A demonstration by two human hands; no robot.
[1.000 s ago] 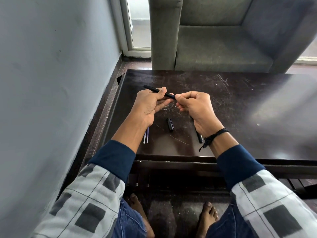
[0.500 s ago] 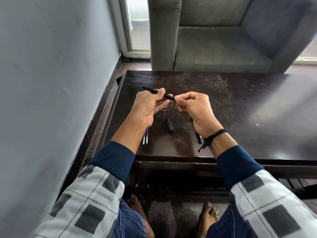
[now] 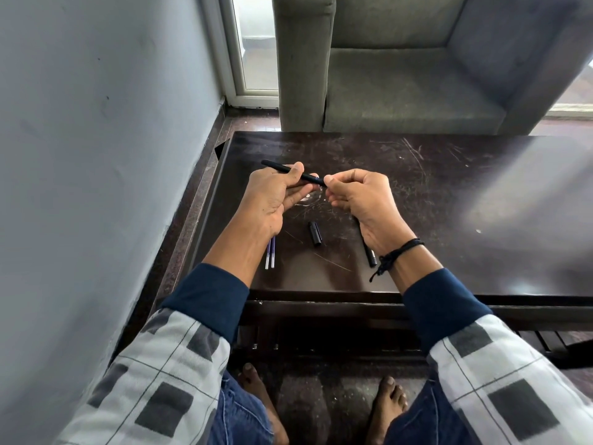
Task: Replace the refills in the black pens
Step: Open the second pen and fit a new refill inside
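My left hand grips a black pen barrel above the dark table, its far end pointing up-left. My right hand pinches the barrel's near end between thumb and forefinger; what sits between those fingertips is hidden. Below the hands a black pen cap lies on the table. Two thin blue-and-clear refills lie side by side under my left wrist. A second black pen lies partly hidden under my right wrist.
A grey wall stands close on the left. A grey armchair sits beyond the table's far edge. The table's right half bears only scratches and glare. My bare feet rest on the floor beneath.
Both hands keep the same hold on the pen barrel. Their place over the table has hardly shifted.
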